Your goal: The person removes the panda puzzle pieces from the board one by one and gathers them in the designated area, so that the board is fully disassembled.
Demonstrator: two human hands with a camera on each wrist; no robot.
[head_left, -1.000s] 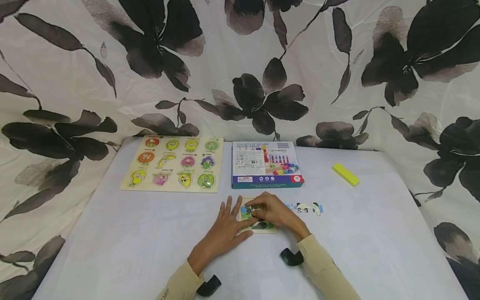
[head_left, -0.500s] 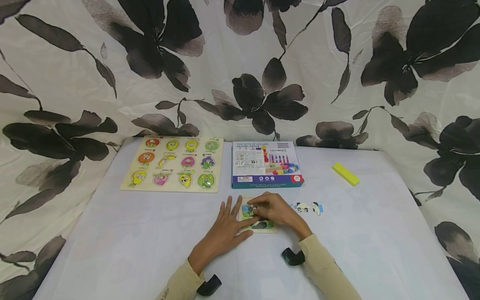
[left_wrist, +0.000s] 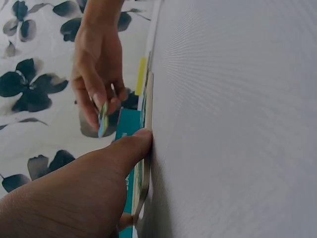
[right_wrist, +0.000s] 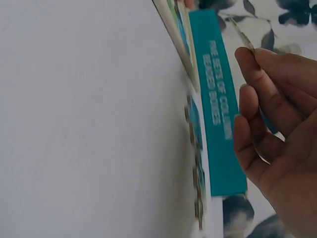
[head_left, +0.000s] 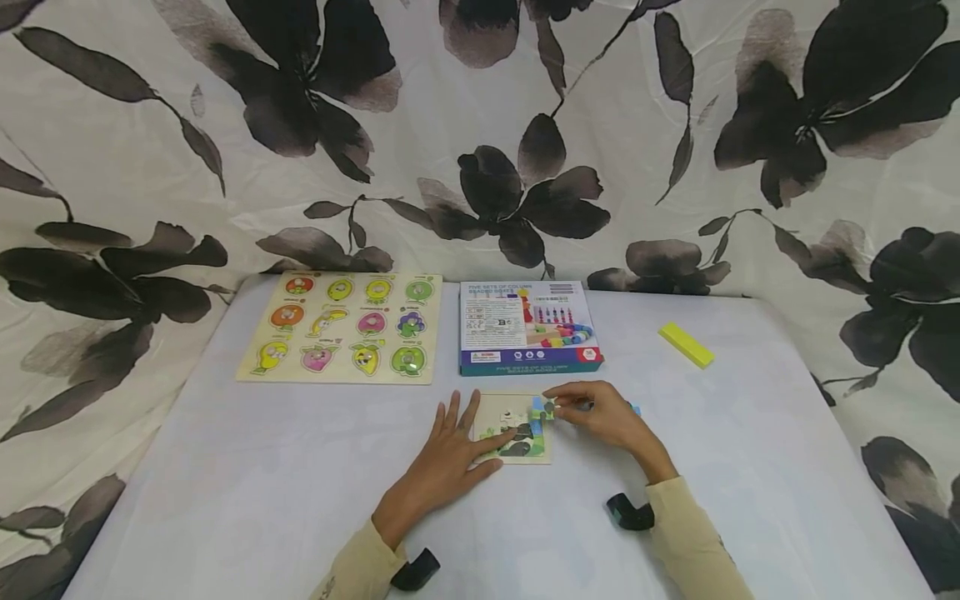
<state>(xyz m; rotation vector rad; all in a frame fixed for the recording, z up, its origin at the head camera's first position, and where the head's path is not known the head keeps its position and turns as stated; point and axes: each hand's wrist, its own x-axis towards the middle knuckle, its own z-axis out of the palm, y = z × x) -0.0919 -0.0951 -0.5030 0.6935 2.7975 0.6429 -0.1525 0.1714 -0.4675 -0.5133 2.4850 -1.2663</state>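
Puzzle pc (head_left: 542, 407) in R hand (head_left: 604, 413) has shifted rt.

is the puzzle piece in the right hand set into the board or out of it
Out: the right hand pinches the puzzle piece, which the left wrist view shows held clear of the board.

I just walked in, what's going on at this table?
Someone is working at a pale wooden puzzle board with a green, black and white picture. Their right-hand grip pinches a thin blue-and-green puzzle piece, lifted near the board's far right corner and not yet set in. Their left-hand grip touches the board's left side with fingers spread. More puzzle pieces lie on the white table.
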